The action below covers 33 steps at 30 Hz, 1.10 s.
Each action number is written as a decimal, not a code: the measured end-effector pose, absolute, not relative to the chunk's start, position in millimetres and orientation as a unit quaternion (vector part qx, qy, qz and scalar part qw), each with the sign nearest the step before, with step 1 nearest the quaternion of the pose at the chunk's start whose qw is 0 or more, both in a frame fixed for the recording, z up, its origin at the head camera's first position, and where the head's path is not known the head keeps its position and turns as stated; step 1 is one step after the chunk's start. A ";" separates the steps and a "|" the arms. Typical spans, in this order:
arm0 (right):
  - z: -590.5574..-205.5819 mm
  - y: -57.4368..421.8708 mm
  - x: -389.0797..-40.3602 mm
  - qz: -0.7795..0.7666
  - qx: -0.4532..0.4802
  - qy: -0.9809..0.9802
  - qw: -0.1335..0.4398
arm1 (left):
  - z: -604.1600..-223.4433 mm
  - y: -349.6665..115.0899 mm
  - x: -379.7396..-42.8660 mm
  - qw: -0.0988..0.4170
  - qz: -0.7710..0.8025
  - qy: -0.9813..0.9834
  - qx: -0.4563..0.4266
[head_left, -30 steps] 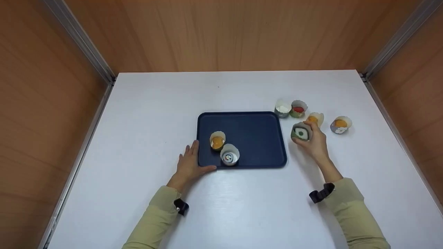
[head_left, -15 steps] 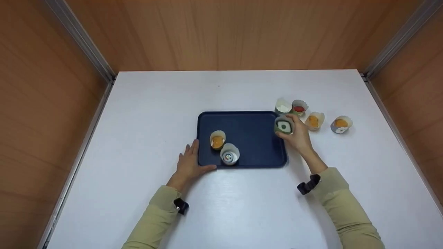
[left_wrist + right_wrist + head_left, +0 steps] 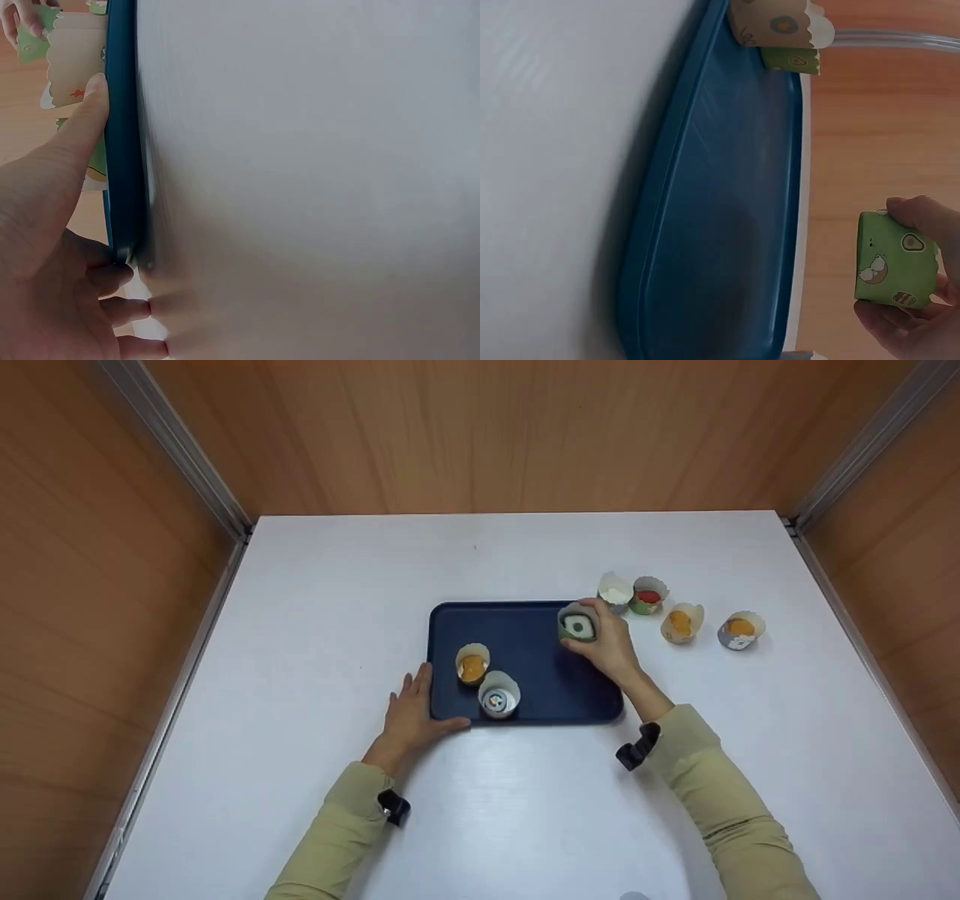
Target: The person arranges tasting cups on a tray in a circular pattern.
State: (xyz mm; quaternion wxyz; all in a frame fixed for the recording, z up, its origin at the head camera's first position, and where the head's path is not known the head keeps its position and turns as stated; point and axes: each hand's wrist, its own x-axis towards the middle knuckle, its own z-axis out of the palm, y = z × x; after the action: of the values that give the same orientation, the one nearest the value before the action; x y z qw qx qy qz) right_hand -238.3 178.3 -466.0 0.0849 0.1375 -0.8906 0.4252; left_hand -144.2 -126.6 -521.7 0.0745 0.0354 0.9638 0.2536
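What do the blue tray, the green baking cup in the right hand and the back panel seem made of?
Blue tray: probably plastic, smooth with a soft sheen and a rounded, moulded-looking rim.
Green baking cup: likely paper or thin card, fairly matte, judging by its printed pictures and thin wall.
Back panel: wood or wood-look laminate; the grain shows but doesn't settle which.

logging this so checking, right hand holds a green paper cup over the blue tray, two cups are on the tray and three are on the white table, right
Not three: the head view shows four cups on the white table. The rest holds: the right hand holds the green paper cup over the blue tray, and two cups stand on it.
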 end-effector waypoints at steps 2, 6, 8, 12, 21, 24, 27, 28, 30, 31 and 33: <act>-466.6 171.9 -241.1 0.428 0.144 -0.888 0.084 | -521.4 -126.6 -144.2 0.076 0.253 0.964 0.034; -466.8 159.0 -246.2 0.427 0.155 -0.887 0.083 | -521.4 -126.5 -144.3 0.078 0.254 0.963 0.032; -466.7 152.6 -248.6 0.423 0.160 -0.888 0.085 | -521.5 -126.8 -144.3 0.078 0.256 0.963 0.032; -466.9 140.8 -252.5 0.418 0.168 -0.889 0.083 | -521.8 -127.2 -144.4 0.073 0.255 0.964 0.033; -471.4 118.3 -258.7 0.432 0.170 -0.884 0.050 | -522.4 -127.1 -144.4 0.075 0.241 0.967 0.037; -472.3 111.4 -261.1 0.430 0.172 -0.885 0.046 | -522.6 -127.4 -144.7 0.077 0.241 0.967 0.037; -473.6 104.9 -264.3 0.421 0.174 -0.889 0.040 | -522.7 -127.3 -144.6 0.076 0.241 0.967 0.037; -473.9 102.7 -265.3 0.417 0.175 -0.891 0.038 | -522.8 -127.3 -144.5 0.075 0.240 0.967 0.037; -475.1 98.5 -267.3 0.409 0.178 -0.894 0.033 | -522.8 -127.4 -144.1 0.074 0.240 0.967 0.037; -475.6 96.5 -268.1 0.407 0.179 -0.895 0.031 | -522.8 -127.4 -144.0 0.074 0.240 0.967 0.037; -476.1 92.3 -269.5 0.405 0.179 -0.896 0.024 | -523.1 -127.5 -143.8 0.074 0.241 0.967 0.036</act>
State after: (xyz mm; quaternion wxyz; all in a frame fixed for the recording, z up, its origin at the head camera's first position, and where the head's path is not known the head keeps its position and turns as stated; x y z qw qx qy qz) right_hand -269.5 92.3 -476.1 0.0236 0.1786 -0.8962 0.4054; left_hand -143.8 -127.5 -523.1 0.0741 0.0363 0.9669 0.2413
